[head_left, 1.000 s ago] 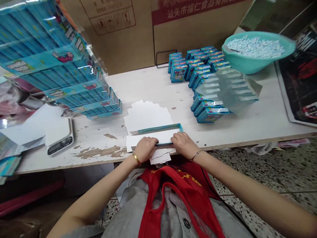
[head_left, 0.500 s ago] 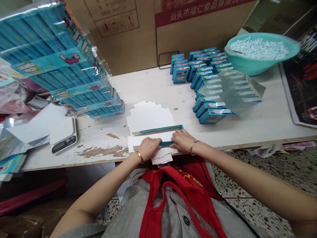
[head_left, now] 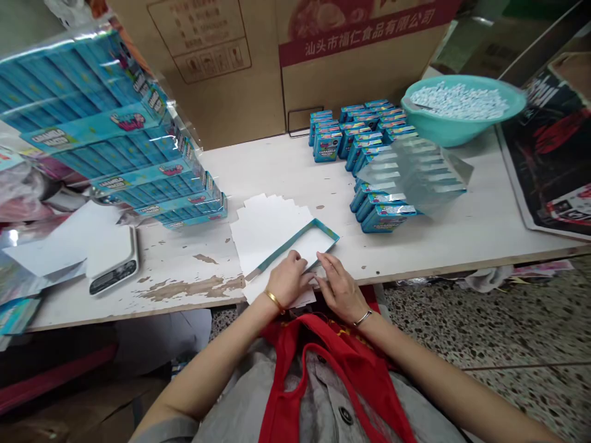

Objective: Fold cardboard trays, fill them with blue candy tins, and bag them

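Note:
A shallow cardboard tray (head_left: pixel 292 243), white inside with blue walls, stands slantwise at the front of the table. Its far wall and right end are upright; the left end is still partly flat, and hands cover part of the near wall. My left hand (head_left: pixel 290 278) is closed at that near wall, fingers bent over its edge. Across from it, my right hand (head_left: pixel 340 288) pinches the same wall farther right, thumb below and fingers above. White card blanks (head_left: pixel 268 224) lie in a fanned stack beneath and behind the tray.
Wrapped stacks of blue boxes (head_left: pixel 132 132) rise at left, beside a white scale (head_left: pixel 113 258). Small blue candy boxes (head_left: pixel 327 147) stand in rows at right, some under clear film (head_left: pixel 410 175). Behind are a turquoise basin (head_left: pixel 462 126) of pale candies and big cartons (head_left: pixel 240 80).
The tray has turned from nearly level to slanting, and its right end now shows upright. Both hands have moved slightly nearer my body, with the right hand's fingers repositioned on the near wall.

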Available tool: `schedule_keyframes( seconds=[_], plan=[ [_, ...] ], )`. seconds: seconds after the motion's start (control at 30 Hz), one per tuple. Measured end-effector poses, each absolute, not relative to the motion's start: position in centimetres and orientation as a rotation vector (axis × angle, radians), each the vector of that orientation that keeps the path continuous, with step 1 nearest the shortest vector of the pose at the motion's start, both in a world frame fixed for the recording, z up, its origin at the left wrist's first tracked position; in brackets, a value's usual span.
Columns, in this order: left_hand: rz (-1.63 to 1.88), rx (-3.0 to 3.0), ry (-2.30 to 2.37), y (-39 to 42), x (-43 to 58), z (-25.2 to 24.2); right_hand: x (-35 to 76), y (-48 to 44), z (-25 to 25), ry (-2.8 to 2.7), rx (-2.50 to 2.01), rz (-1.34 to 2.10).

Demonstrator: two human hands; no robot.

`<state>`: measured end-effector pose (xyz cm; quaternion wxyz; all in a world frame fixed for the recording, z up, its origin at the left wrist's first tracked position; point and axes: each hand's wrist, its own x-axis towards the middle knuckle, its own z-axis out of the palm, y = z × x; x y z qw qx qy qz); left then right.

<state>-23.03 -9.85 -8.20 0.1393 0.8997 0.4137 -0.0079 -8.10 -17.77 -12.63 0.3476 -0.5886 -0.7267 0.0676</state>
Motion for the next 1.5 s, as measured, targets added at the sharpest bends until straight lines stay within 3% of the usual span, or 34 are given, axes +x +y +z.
schedule_keyframes(
  seconds=[0.13, 0.27, 0.4, 0.53, 0.83, 1.07, 1.3, 1.5],
  plan=[
    [0.160, 2.832, 0.996, -5.7, -27.8, -6.1, -9.8, -17.9, -12.1, -2.044, -1.433, 0.252],
    [-0.042, 3.080, 0.626, -3.2, -33.0, -5.4, -12.3, -17.4, -12.0, -2.365, -1.280, 0.205],
    [-0.155, 2.999, 0.325, -3.5, -34.4, -6.5, -11.8, -16.2, -12.5, -2.413, -1.279, 0.139],
    [-0.053, 2.866, 0.252, -4.6, -32.3, -7.4, -8.6, -15.1, -12.4, -2.363, -1.248, 0.143],
    [0.083, 2.822, 0.710, -8.5, -27.2, -10.0, -5.3, -15.9, -14.7, -2.297, -1.110, 0.142],
    [0.276, 2.461, 0.775, -8.4, -27.5, -10.7, -3.3, -17.8, -15.3, -2.466, -1.030, 0.259],
    [0.373, 2.214, 0.671, -7.8, -28.1, -10.7, -5.9, -15.8, -15.0, -1.958, -1.169, 0.439],
    [0.535, 2.100, 1.125, -8.6, -25.8, -11.5, -7.3, -15.4, -15.1, -1.780, -1.347, 0.382]
  ],
)
